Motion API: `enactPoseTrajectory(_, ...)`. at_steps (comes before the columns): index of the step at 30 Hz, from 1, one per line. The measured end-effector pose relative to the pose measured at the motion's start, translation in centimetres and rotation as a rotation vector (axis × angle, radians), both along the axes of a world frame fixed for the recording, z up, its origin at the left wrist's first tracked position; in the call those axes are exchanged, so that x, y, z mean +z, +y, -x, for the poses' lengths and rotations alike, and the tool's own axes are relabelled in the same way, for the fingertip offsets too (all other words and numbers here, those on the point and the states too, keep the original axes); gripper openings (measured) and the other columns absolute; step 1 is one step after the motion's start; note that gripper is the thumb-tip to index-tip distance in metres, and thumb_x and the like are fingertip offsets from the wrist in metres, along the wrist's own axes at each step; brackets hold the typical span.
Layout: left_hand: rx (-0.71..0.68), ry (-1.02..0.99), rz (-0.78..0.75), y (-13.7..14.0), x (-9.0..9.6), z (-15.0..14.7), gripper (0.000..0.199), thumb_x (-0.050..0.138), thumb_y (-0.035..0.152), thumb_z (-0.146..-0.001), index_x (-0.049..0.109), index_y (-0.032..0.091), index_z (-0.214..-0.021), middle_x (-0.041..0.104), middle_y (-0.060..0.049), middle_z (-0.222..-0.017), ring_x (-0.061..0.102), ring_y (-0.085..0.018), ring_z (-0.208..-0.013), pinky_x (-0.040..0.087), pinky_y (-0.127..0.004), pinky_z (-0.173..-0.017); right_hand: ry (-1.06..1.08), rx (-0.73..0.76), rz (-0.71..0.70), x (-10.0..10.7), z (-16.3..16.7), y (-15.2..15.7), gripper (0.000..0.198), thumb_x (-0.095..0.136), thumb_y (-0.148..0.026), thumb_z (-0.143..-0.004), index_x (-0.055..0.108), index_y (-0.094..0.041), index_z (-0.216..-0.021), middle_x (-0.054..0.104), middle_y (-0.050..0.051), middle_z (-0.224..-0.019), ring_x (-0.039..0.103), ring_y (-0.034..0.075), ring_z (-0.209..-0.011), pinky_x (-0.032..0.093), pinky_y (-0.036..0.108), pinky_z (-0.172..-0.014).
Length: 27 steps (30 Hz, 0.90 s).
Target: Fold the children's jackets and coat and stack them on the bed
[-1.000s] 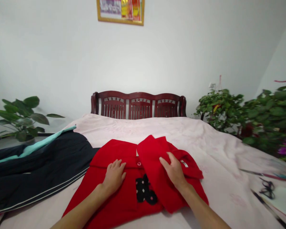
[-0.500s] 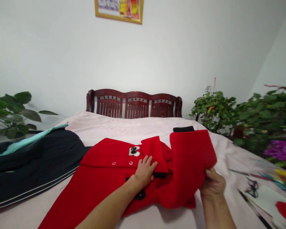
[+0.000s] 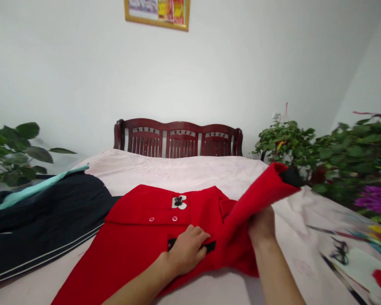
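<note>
A red coat [image 3: 136,241] with pink buttons and a black-and-white bow patch lies spread on the pink bedsheet. My left hand [image 3: 191,249] rests on its front beside a black pocket trim, fingers curled in against the cloth. Off to the right, my right hand [image 3: 263,224] grips the raised sleeve [image 3: 257,201] from underneath; part of that hand is hidden by the cloth. The sleeve's black cuff [image 3: 291,176] points up and to the right.
Dark trousers [image 3: 47,224] with white stripes and a teal strip lie at left. Black-framed glasses [image 3: 340,250] and a dark stick [image 3: 343,277] are at right. Plants [image 3: 285,140] flank the bed, and a wooden bench back [image 3: 180,137] stands behind.
My right hand has moved up and left, turning the sleeve so its cuff end points right. A folded red flap now lies flat, and my left hand has slid slightly down, its fingers curling.
</note>
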<state>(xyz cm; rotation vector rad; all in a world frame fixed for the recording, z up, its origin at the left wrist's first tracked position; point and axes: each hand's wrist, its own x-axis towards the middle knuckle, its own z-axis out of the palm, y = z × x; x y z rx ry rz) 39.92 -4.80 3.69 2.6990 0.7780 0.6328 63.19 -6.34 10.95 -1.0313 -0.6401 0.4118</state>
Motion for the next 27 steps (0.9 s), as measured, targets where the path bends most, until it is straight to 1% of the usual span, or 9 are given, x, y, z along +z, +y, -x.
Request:
enactPoseTrajectory(2,0.003,0.035,-0.016,-0.5,-0.6,0.2,0.038,0.052,0.03,-0.095,0.058,0.027,-0.132,0.064,-0.003,-0.125,0.056,-0.022,-0.11,0.045,-0.035,-0.102,-0.245,-0.122,0.341,-0.7,0.6,2.9,0.028,0.049,-0.039,-0.085,0.063,-0.019,-0.098,0.07,0.005,-0.086,0.066,0.019,-0.075,0.056,0.031,-0.069)
enactPoseTrajectory(4,-0.007,0.09,-0.046,-0.7,-1.0,0.7,0.043,0.05,0.033,-0.096,0.053,0.027,-0.139,0.06,-0.005,-0.135,0.053,-0.025,-0.118,0.042,-0.04,-0.107,-0.443,-0.111,0.595,-1.9,1.1,5.1,0.028,0.048,-0.035,-0.086,0.065,-0.018,-0.101,0.071,0.01,-0.097,0.068,0.024,-0.092,0.056,0.035,-0.08)
enactPoseTrajectory(7,-0.044,0.17,-0.087,-1.0,-1.6,1.8,0.047,0.049,0.03,-0.096,0.046,0.026,-0.144,0.047,-0.007,-0.151,0.048,-0.028,-0.128,0.039,-0.045,-0.111,-0.561,-0.045,0.746,-3.2,2.2,6.5,0.034,0.059,-0.028,-0.078,0.068,-0.014,-0.107,0.069,0.019,-0.115,0.06,0.035,-0.117,0.047,0.049,-0.099)
enactPoseTrajectory(11,-0.093,0.187,-0.074,-1.4,-2.8,2.9,0.051,0.046,0.029,-0.097,0.04,0.027,-0.148,0.03,-0.011,-0.162,0.033,-0.03,-0.146,0.029,-0.046,-0.12,-0.992,-0.034,0.767,-3.5,5.0,6.4,0.053,0.049,-0.026,-0.087,0.054,-0.016,-0.139,0.05,0.017,-0.148,0.041,0.033,-0.139,0.028,0.05,-0.116)
enactPoseTrajectory(14,-0.099,0.174,-0.052,-1.4,-3.2,3.1,0.053,0.047,0.029,-0.097,0.039,0.029,-0.149,0.029,-0.009,-0.163,0.028,-0.029,-0.149,0.028,-0.046,-0.121,-1.452,-0.044,0.697,-4.2,6.9,6.2,0.057,0.039,-0.035,-0.096,0.043,-0.018,-0.15,0.041,0.012,-0.156,0.028,0.029,-0.147,0.015,0.049,-0.121)
enactPoseTrajectory(16,-0.117,0.168,-0.048,-1.5,-3.2,3.3,0.054,0.048,0.03,-0.096,0.04,0.03,-0.149,0.029,-0.008,-0.163,0.027,-0.029,-0.149,0.028,-0.047,-0.121,-1.586,0.062,0.751,-5.5,7.5,6.2,0.058,0.037,-0.041,-0.097,0.04,-0.021,-0.152,0.035,0.009,-0.16,0.021,0.029,-0.15,0.01,0.052,-0.122)
enactPoseTrajectory(19,-0.129,0.184,-0.03,-2.0,-3.0,4.0,0.053,0.046,0.032,-0.098,0.041,0.03,-0.15,0.023,-0.009,-0.165,0.024,-0.032,-0.151,0.027,-0.05,-0.121,-1.579,0.266,0.968,-7.8,7.5,6.6,0.06,0.03,-0.044,-0.099,0.034,-0.023,-0.155,0.029,0.006,-0.163,0.022,0.028,-0.15,0.014,0.052,-0.121)
enactPoseTrajectory(23,-0.156,0.211,0.067,-3.5,-2.5,6.3,0.057,0.046,0.041,-0.098,0.037,0.028,-0.153,0.016,-0.012,-0.166,0.021,-0.036,-0.151,0.025,-0.056,-0.12,-1.503,0.28,1.043,-8.8,7.3,6.9,0.063,0.029,-0.046,-0.1,0.031,-0.021,-0.157,0.025,0.009,-0.164,0.022,0.031,-0.15,0.013,0.054,-0.12)
enactPoseTrajectory(27,-0.176,0.122,0.238,-3.8,-2.0,10.4,0.05,0.042,0.044,-0.099,0.048,0.03,-0.146,0.041,-0.007,-0.157,0.034,-0.028,-0.147,0.028,-0.049,-0.121,-1.491,0.316,0.985,-7.3,6.7,6.0,0.058,0.035,-0.042,-0.098,0.043,-0.019,-0.151,0.037,0.011,-0.159,0.033,0.027,-0.146,0.024,0.047,-0.119)
